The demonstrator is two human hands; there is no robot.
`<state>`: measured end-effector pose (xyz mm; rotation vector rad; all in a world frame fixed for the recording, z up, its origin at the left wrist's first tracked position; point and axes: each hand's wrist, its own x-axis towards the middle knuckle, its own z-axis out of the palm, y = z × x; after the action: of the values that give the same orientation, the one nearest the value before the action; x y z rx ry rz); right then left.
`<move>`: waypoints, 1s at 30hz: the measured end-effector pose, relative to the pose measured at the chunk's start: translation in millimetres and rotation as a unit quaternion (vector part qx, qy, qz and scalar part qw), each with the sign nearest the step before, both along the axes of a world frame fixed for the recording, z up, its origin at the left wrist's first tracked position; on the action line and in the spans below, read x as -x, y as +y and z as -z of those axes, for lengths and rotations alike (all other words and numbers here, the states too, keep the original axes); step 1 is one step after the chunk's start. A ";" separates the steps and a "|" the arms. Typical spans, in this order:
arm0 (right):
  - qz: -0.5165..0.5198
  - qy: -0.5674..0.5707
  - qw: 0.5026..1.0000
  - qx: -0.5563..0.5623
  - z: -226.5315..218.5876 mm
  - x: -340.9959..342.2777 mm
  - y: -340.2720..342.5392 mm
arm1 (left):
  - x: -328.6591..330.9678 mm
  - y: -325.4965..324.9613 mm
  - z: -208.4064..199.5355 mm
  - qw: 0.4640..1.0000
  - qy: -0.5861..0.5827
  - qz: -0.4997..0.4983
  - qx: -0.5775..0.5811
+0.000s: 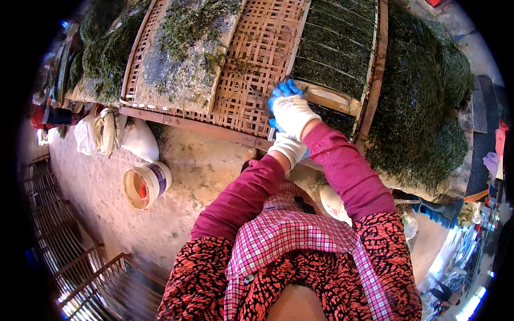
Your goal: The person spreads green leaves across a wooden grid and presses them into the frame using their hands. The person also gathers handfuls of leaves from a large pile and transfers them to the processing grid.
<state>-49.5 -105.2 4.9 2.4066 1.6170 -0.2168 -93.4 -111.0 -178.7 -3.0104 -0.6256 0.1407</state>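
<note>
Wooden frame (331,98) w/ dark green seaweed sheet lies on woven bamboo mat (251,64), near its right side. Right hand (292,112), in white glove w/ blue fingers (284,90), rests on frame's lower-left corner, fingers curled over the edge. Left hand (289,148), also gloved, is just below, at wooden rail (187,124); its fingers are hidden, cannot tell. Big seaweed pile (423,107) at right. White bucket (145,183) lies on floor (107,203).
</note>
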 end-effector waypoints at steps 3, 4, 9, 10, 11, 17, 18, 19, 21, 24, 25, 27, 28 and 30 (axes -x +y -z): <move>-0.013 0.125 0.988 -0.087 16.6 -6.7 -8.5 | 42.2 3.9 -16.0 0.983 0.078 0.138 0.092; 0.043 0.202 0.968 -0.143 27.5 -11.5 -16.1 | 43.3 3.9 -46.4 0.974 0.011 0.161 0.162; 0.469 0.708 0.260 -0.460 48.0 -19.4 -69.1 | 25.1 13.7 -193.7 0.923 0.227 0.156 0.267; 0.402 0.580 0.521 -0.481 56.5 -23.2 -95.8 | 22.6 13.0 -178.9 0.913 0.264 0.149 0.272; 0.267 0.394 0.768 -0.428 46.1 -23.1 -110.0 | 27.9 12.2 -153.1 0.932 0.211 0.151 0.253; 0.190 0.098 0.911 -0.353 -18.6 3.3 -123.7 | 33.6 7.8 -155.3 0.962 0.109 0.143 0.206; 0.201 0.137 0.899 -0.363 -12.2 7.0 -120.3 | 30.5 9.3 -161.2 0.955 0.102 0.150 0.234; 0.210 0.177 0.886 -0.374 -2.5 9.0 -119.1 | 34.5 11.6 -151.9 0.954 0.018 0.213 0.210; 0.242 0.127 0.898 -0.346 7.5 3.0 -119.7 | 48.5 19.3 -143.7 0.919 -0.150 0.328 0.159; 0.322 0.180 0.852 -0.373 16.7 1.9 -134.3 | 59.8 24.9 -149.5 0.918 -0.200 0.310 0.147; 0.343 0.263 0.801 -0.414 26.8 1.3 -140.6 | 62.8 28.9 -155.0 0.919 -0.226 0.296 0.126; 0.377 0.207 0.791 -0.435 50.6 -7.0 -155.4 | 62.2 46.5 -154.2 0.954 -0.184 0.236 0.012; 0.354 0.128 0.843 -0.384 39.3 -8.8 -166.2 | 64.7 58.5 -142.1 0.967 -0.144 0.203 0.049; 0.373 0.107 0.856 -0.341 1.5 -9.3 -156.2 | 58.6 63.0 -151.6 0.974 -0.111 0.158 0.116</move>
<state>-40.1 -261.4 3.5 3.5986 0.7810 -0.0263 -152.0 -48.0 -27.1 -3.3301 -0.1401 -0.1543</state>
